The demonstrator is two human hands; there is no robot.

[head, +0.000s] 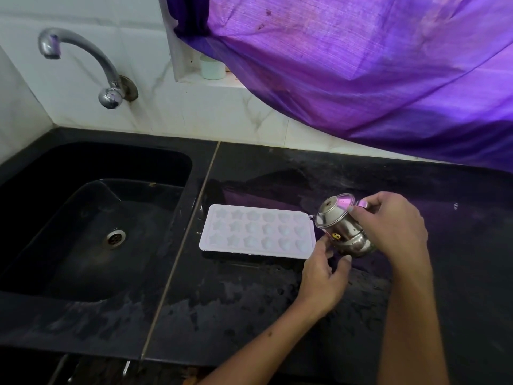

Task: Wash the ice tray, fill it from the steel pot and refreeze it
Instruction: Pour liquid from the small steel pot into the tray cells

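Observation:
A white ice tray (256, 232) with star-shaped cells lies flat on the black counter (249, 315), just right of the sink. At the tray's right end a small lidded steel pot (342, 227) is tilted toward the tray. My right hand (388, 223) grips the pot from the right, thumb on its lid. My left hand (323, 276) is under the pot, its fingertips touching the pot's lower side and the tray's right corner. Whether water is running out, I cannot tell.
A black sink (91, 223) with a steel drain fills the left side. Above it a curved steel tap (83, 59) juts from the white tiled wall. A purple curtain (374, 65) hangs over the counter's back right. The counter surface is wet.

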